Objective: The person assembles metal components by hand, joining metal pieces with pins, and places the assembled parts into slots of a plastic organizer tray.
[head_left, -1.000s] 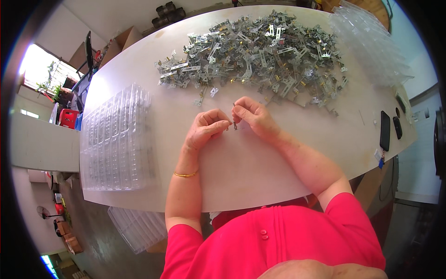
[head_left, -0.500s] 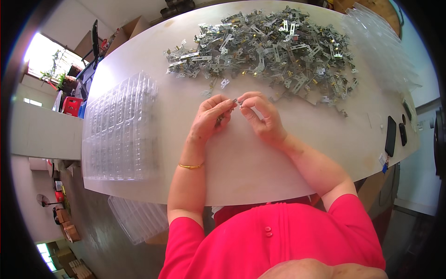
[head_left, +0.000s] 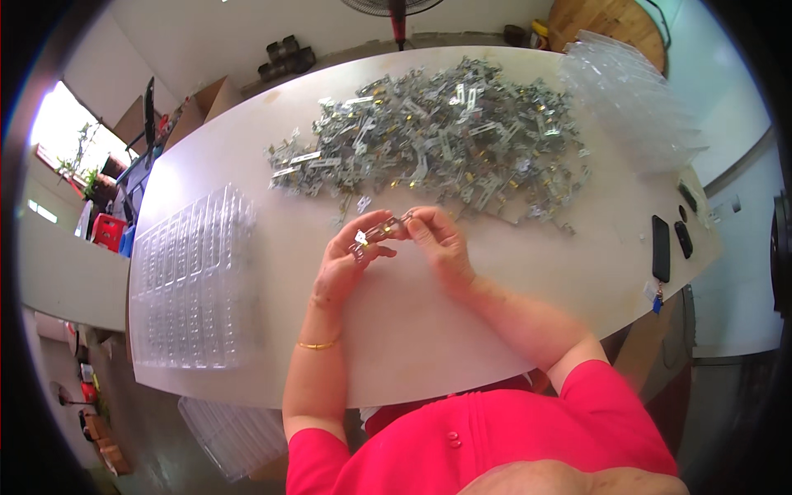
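Above the near middle of the table, both my hands meet at a small metal bracket [head_left: 378,233], a silvery strip with bits of yellow metal. My left hand [head_left: 339,268] cradles its left end with curled fingers. At the other end, the thumb and fingers of my right hand [head_left: 443,254] pinch it. Just beyond my hands spreads a large heap of similar metal brackets [head_left: 437,140], silver with some brass-coloured parts. One loose bracket [head_left: 363,204] lies at the near edge of the heap, close to my left fingertips.
Clear plastic trays [head_left: 194,285] are stacked on the left of the white table [head_left: 396,346]. More clear plastic trays [head_left: 631,103] lie at the far right. A black phone [head_left: 661,247] and a small dark object [head_left: 683,239] rest near the right edge. Another clear tray [head_left: 231,433] sits below the table edge.
The view has tilted up, so the table appears lower. The bracket has turned and now shows across my left fingers. My right fingers have closed from a loose curl into a pinch.
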Motion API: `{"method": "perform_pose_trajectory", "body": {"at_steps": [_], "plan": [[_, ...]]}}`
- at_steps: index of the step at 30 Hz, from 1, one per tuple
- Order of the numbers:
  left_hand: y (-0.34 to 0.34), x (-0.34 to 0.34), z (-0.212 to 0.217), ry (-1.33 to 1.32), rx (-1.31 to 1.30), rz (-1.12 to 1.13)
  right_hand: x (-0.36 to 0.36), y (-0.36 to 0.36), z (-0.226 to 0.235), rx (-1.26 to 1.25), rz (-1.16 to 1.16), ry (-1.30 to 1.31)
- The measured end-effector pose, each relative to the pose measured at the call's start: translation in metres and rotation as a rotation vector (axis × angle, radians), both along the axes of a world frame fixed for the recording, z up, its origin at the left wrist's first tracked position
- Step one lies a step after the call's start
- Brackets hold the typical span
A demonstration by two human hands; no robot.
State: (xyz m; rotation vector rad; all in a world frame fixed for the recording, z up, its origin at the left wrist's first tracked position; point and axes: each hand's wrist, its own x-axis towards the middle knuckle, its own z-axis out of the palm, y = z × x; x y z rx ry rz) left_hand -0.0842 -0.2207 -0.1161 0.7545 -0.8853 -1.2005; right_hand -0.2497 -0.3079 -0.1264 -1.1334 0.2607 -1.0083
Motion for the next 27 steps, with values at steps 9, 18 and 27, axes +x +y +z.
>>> {"method": "perform_pose_trajectory", "body": {"at_steps": [9,18,27], "plan": [[-0.004,0.004,-0.014,-0.017,-0.014,0.154,0.004,0.0,-0.005,0.052,0.066,0.081],[0.0,0.003,-0.004,0.011,0.11,0.197,0.005,0.005,-0.007,-0.32,-0.183,0.205],[0.0,-0.006,0.003,-0.015,0.255,0.134,-0.001,0.005,-0.002,-0.244,-0.081,0.412]]}}
